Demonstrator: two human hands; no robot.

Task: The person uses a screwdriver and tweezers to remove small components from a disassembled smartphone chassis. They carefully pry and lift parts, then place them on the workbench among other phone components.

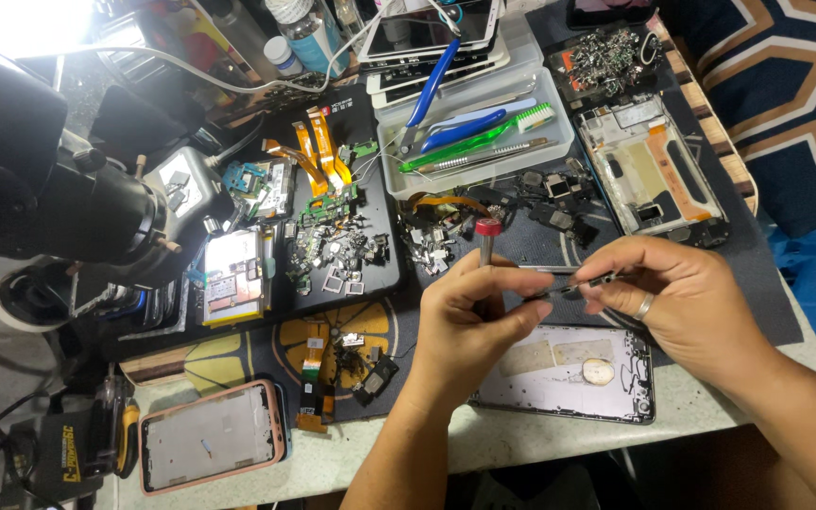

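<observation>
Head camera, over a cluttered phone-repair bench: my left hand (472, 316) grips a red-capped screwdriver (487, 242) upright, while my right hand (674, 300) pinches a slim metal strip (573, 283) lying nearly level, its long axis running left toward the screwdriver shaft. Both hover above a bare phone back frame (569, 370).

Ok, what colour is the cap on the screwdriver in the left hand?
Red cap, above the left hand; head view shows it best.

Head view, close, steeply down
</observation>
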